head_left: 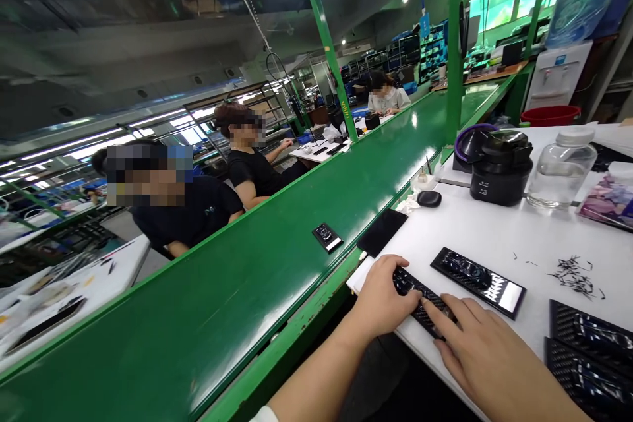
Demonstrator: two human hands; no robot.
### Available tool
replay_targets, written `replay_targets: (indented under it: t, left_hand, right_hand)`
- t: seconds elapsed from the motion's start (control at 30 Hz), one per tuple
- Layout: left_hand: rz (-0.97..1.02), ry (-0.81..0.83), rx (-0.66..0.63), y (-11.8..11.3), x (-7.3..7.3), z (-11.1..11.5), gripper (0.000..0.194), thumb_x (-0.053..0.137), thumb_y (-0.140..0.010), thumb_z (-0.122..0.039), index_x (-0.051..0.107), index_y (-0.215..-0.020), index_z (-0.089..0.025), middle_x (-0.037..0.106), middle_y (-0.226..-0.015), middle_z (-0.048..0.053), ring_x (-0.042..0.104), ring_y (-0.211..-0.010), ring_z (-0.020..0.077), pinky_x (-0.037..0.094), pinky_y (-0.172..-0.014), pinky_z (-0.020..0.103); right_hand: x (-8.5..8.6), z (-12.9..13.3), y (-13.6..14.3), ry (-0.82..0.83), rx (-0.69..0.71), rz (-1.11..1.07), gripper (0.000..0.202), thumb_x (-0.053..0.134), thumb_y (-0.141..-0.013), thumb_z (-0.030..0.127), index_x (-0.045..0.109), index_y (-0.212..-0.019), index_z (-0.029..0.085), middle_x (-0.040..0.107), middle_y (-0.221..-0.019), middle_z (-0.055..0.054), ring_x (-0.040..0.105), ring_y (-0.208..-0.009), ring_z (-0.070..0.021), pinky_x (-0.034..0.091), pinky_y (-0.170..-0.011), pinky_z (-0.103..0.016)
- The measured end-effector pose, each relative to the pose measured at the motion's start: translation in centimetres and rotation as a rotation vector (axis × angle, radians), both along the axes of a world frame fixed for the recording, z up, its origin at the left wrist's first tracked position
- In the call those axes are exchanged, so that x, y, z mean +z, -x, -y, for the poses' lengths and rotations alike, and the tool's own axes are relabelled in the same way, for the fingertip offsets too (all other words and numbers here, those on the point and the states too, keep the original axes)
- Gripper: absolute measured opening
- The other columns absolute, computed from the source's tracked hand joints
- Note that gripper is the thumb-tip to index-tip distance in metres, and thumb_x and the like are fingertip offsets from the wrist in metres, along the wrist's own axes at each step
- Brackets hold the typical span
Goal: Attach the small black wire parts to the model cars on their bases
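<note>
My left hand (380, 297) and my right hand (487, 356) both rest on a long black patterned strip (420, 297) lying near the front edge of the white worktable (475, 231). The left fingers press its near end; the right fingertips touch its other end. A second black strip with a white end (477, 280) lies just beyond it. Two more patterned strips (588, 349) lie to the right of my right hand.
A green conveyor belt (247, 290) runs along the left with a small black part (327, 237) on it. A black phone-like slab (382, 232), black jar (500, 171), clear bottle (561, 168) and black trimmings (573, 275) sit on the table. Three people work across the belt.
</note>
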State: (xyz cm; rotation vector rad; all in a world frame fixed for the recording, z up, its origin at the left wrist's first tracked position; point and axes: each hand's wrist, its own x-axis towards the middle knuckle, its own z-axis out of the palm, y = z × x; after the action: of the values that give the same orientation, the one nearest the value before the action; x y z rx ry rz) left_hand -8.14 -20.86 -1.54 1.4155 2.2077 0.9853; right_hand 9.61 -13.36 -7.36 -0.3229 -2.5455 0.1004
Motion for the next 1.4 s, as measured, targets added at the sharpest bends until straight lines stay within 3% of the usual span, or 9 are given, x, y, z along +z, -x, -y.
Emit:
replay_targets:
  t: [0.33, 0.6, 0.9, 1.23, 1.4]
  left_hand:
    - [0.057, 0.099, 0.078, 0.1, 0.6, -0.7, 0.050, 0.074, -0.067, -0.022, 0.061, -0.115, -0.021, 0.062, -0.124, 0.007, 0.056, -0.116, 0.0257, 0.042, -0.105, 0.037]
    - [0.090, 0.192, 0.035, 1.4, 1.0, -2.0, 0.051, 0.072, -0.066, -0.021, 0.062, -0.115, -0.019, 0.064, -0.118, 0.007, 0.059, -0.109, 0.0255, 0.044, -0.099, 0.037]
    - [0.080, 0.210, -0.019, 2.3, 0.7, -2.6, 0.051, 0.068, -0.067, -0.031, 0.061, -0.116, -0.019, 0.062, -0.126, 0.009, 0.056, -0.119, 0.0300, 0.041, -0.105, 0.043]
    - [-0.007, 0.212, -0.147, 3.2, 0.8, -2.8, 0.046, 0.067, -0.069, -0.033, 0.062, -0.113, -0.021, 0.060, -0.123, 0.008, 0.054, -0.118, 0.0292, 0.040, -0.106, 0.044]
    - [-0.027, 0.249, -0.143, 2.9, 0.9, -2.7, 0.048, 0.066, -0.070, -0.034, 0.060, -0.116, -0.021, 0.057, -0.129, 0.009, 0.050, -0.123, 0.0300, 0.038, -0.109, 0.045]
  right_hand:
    - [-0.1, 0.1, -0.1, 0.052, -0.013, -0.014, 0.045, 0.053, -0.090, 0.016, 0.056, -0.135, 0.018, 0.060, -0.114, -0.015, 0.057, -0.094, -0.0310, 0.050, -0.079, -0.050]
    - [1.8, 0.5, -0.5, 0.151, -0.059, 0.085, 0.047, 0.065, -0.088, 0.018, 0.060, -0.135, 0.015, 0.059, -0.127, -0.018, 0.056, -0.107, -0.0321, 0.050, -0.088, -0.048]
    - [3.4, 0.0, -0.5, 0.269, -0.060, 0.211, 0.047, 0.062, -0.094, 0.025, 0.055, -0.140, 0.018, 0.057, -0.131, -0.015, 0.053, -0.110, -0.0304, 0.047, -0.095, -0.046]
    - [3.6, 0.2, -0.1, 0.218, -0.101, 0.229, 0.045, 0.062, -0.094, 0.024, 0.057, -0.138, 0.018, 0.058, -0.129, -0.016, 0.054, -0.108, -0.0302, 0.048, -0.091, -0.043]
    - [2.9, 0.5, 0.0, 0.133, -0.115, 0.242, 0.047, 0.060, -0.095, 0.025, 0.054, -0.141, 0.016, 0.056, -0.132, -0.019, 0.054, -0.107, -0.0308, 0.048, -0.087, -0.043]
